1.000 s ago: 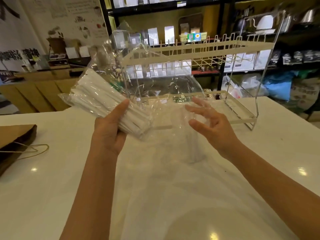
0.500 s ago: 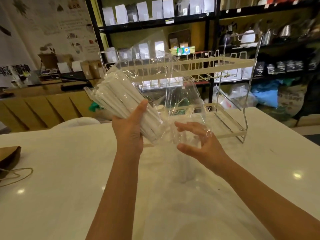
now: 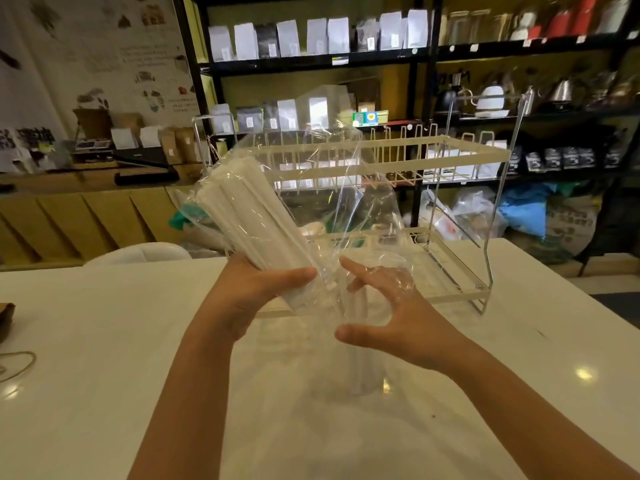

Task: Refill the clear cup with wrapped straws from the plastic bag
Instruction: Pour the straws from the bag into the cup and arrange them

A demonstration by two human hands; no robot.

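A clear plastic bag [image 3: 349,202] full of white wrapped straws [image 3: 249,216] is held up over the white table [image 3: 104,341], tilted with its closed end up and to the left. My left hand [image 3: 249,299] grips the lower part of the straw bundle through the film. My right hand [image 3: 398,323] is at the bag's loose lower end, fingers spread, with thin film draped over the fingertips. Below that hand a clear cup [image 3: 362,375] stands on the table, faint behind the film, with a few straws inside.
A two-tier white wire rack [image 3: 460,157] stands on the table just behind the bag. A brown paper bag [image 3: 5,320] with a cord handle [image 3: 17,365] lies at the left edge. Dark shelves with pouches and kettles fill the background.
Both hands have come closer together. The straw bundle has tipped more upright, and my right fingers have moved in against the bag's loose end.
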